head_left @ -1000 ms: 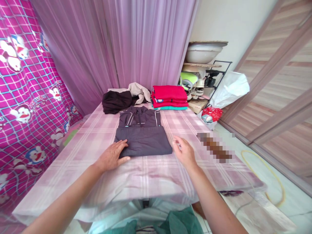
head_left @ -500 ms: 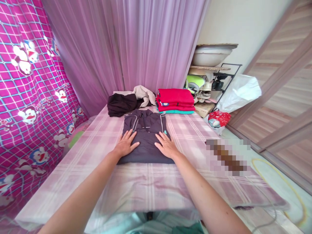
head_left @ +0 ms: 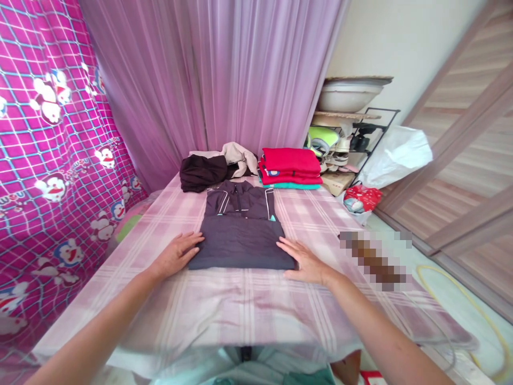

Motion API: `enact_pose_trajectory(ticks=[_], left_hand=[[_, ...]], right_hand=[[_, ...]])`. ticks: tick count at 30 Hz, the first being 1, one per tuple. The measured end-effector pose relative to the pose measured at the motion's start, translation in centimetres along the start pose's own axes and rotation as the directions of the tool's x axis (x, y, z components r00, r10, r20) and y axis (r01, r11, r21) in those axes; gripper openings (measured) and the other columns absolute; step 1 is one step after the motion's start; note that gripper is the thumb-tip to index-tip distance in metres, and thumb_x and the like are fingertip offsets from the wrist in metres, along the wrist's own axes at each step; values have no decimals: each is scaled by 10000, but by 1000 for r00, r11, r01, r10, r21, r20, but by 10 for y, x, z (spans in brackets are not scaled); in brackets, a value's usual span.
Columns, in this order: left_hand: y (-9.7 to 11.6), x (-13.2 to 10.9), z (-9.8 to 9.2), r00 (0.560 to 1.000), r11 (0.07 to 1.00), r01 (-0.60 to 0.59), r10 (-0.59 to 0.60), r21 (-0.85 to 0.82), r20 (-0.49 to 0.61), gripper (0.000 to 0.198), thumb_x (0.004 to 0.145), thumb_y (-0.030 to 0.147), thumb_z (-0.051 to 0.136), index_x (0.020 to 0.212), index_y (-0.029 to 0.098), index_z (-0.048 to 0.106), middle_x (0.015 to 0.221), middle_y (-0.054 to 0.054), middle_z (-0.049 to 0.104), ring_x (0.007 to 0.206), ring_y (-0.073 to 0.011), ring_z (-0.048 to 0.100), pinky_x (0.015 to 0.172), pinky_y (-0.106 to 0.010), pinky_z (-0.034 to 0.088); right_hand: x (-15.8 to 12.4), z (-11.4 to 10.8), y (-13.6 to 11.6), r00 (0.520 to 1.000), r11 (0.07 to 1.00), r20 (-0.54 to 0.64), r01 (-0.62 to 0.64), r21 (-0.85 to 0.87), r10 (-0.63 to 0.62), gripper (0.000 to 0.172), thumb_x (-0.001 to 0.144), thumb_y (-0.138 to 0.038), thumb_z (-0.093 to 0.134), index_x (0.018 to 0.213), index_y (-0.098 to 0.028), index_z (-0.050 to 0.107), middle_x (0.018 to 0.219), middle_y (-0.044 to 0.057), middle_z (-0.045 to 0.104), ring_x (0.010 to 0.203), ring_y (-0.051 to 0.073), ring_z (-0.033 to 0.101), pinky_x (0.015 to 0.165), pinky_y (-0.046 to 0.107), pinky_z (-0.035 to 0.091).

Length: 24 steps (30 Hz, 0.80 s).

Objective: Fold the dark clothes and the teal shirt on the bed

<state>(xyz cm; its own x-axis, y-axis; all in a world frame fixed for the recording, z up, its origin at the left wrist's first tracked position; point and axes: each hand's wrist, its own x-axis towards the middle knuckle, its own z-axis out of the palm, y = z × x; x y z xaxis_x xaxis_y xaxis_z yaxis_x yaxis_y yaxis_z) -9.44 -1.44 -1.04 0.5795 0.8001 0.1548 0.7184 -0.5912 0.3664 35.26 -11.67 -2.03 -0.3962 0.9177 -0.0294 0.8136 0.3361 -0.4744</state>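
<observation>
And we're flanking the folded dark garment [head_left: 242,243] on the bench [head_left: 140,240]: our left hand [head_left: 176,254] loosely spread at its left edge, our right hand [head_left: 305,263] spread on its right!

To the right of our right fingers [head_left: 290,246], coarse pixels keep us from telling what a brown thing [head_left: 374,261] is. Far left of our left fingers [head_left: 186,243], the view's edge cuts off the pink cloth [head_left: 24,144].

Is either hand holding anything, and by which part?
Nothing looks held: left hand lies at the left edge of the dark top, right hand on its right edge.
</observation>
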Motion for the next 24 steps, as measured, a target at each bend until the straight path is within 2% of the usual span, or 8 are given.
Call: enact_pose_trajectory(ticks=[4,7,10,13,16,19,21,24], left_hand=[[6,-11,-8,998,998,-3,-1,-67,-56,612,888,654,391,1261,245,650,1413,-88,580,1333,-275,504,1156,-486,337],[11,-6,-11,991,984,104,-114,-146,-66,642,855,655,425,1258,207,646,1340,-101,639,1223,-252,600,1074,-391,446],[16,12,-10,949,933,299,-312,-201,-37,632,834,616,442,1282,207,620,1161,-73,732,1025,-232,692,945,-352,524],[22,32,-7,895,883,420,-442,-209,-68,578,793,530,514,1259,208,629,1029,-53,754,880,-213,706,842,-331,543],[27,44,-3,863,879,416,-463,-235,-204,501,790,448,523,1220,225,651,959,-32,736,807,-184,678,775,-305,533],[31,51,-1,835,886,390,-455,-251,-309,443,825,407,495,1209,257,657,947,-9,720,775,-160,653,742,-281,519],[33,56,0,841,881,429,-470,-200,-268,412,821,371,515,1182,253,674,933,-9,724,780,-165,656,746,-282,517],[32,60,1,873,883,462,-469,-81,-133,386,825,331,526,1159,236,694,930,-27,736,817,-188,676,770,-299,526]], right_hand=[[-2,-5,-1,999,998,-35,3,66,0,814,771,-517,709,1495,-291,415,1597,98,306,1458,313,292,1195,554,204],[8,-12,1,985,980,-156,-39,193,70,647,845,-545,607,1434,-298,503,1546,70,414,1404,275,402,1148,479,340],[32,-19,3,900,930,-287,-253,265,327,526,889,-498,549,1358,-262,580,1343,90,628,1219,257,595,1026,426,471],[58,-22,3,814,862,-298,-430,269,499,456,839,-377,632,1272,-234,642,1049,70,751,1002,243,695,905,370,524],[73,-19,2,791,877,-386,-387,286,475,474,802,-258,647,1276,-251,627,952,24,750,889,202,703,821,311,526],[79,-11,2,736,906,-532,-303,294,419,481,833,-240,593,1311,-284,577,927,-8,732,784,167,681,755,290,516],[81,-4,3,727,911,-549,-325,254,412,409,835,-234,583,1239,-291,619,877,-15,724,759,169,669,739,294,509],[80,1,7,763,918,-516,-367,150,389,314,827,-232,594,1125,-277,682,883,11,720,808,191,668,778,320,513]])
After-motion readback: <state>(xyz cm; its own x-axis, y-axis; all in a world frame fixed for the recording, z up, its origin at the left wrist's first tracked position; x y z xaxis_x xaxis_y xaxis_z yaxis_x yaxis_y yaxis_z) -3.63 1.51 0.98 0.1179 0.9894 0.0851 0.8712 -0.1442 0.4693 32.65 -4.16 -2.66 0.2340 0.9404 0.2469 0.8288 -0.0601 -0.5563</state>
